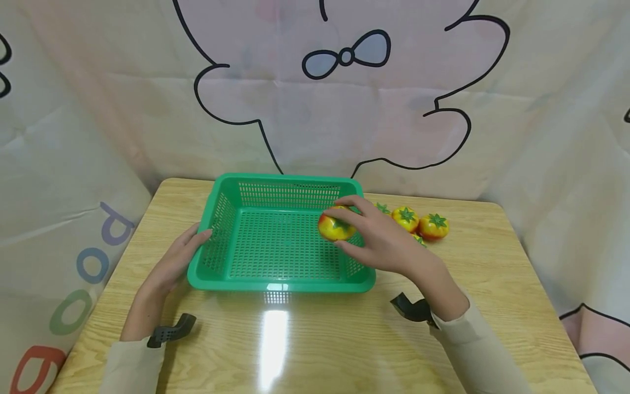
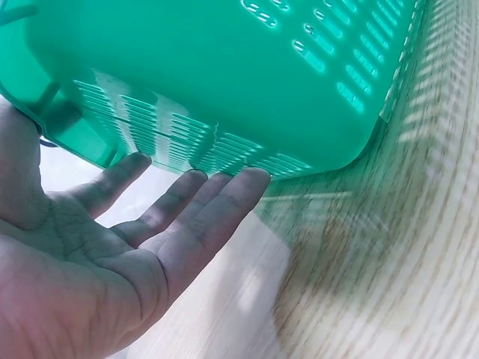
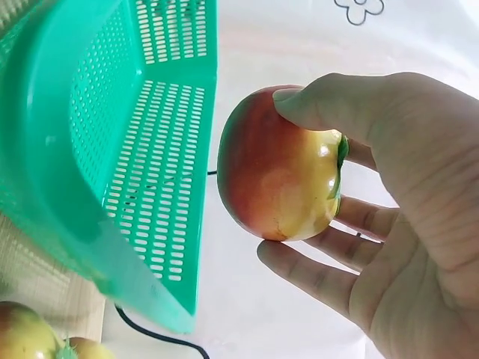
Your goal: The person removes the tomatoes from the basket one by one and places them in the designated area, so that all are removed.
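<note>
My right hand [image 1: 381,238] holds a red-and-yellow tomato [image 1: 336,225] between thumb and fingers, over the right side of a green plastic basket [image 1: 280,287]. In the right wrist view the tomato [image 3: 273,176] shows its red underside, and its green leafy top faces the palm. At the basket's left side, my left hand [image 1: 179,257] grips the wall with the thumb over the rim. Its fingertips [image 2: 251,179] touch the slotted outer wall in the left wrist view. The basket floor that shows in the head view bears nothing.
Several more tomatoes [image 1: 433,226] sit close together on the wooden table [image 1: 472,262], right of the basket; my right hand partly covers some. A patterned cloth [image 1: 344,120] hangs behind the table and at its sides.
</note>
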Action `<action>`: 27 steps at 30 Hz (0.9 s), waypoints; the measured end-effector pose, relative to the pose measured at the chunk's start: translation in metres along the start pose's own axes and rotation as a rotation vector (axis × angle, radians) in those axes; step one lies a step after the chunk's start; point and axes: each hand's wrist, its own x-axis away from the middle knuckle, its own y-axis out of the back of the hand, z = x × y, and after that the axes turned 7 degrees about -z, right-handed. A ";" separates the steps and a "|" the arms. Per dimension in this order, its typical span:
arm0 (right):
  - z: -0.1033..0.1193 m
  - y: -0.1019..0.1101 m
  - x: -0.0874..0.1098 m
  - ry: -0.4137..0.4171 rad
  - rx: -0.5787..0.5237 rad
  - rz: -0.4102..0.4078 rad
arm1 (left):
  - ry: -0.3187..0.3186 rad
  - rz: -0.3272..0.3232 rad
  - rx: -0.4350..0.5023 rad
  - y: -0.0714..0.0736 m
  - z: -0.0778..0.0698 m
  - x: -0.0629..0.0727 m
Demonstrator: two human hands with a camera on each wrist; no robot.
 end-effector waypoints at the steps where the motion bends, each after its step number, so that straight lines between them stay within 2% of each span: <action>1: -0.001 0.000 0.002 -0.002 0.002 -0.006 | 0.000 0.000 0.000 0.000 0.000 0.000; 12: -0.011 0.007 0.023 -0.064 -0.014 -0.058 | 0.010 0.002 0.008 0.000 -0.001 0.001; 27: -0.019 0.001 0.049 -0.102 -0.015 -0.144 | 0.024 -0.003 0.009 -0.001 -0.003 0.001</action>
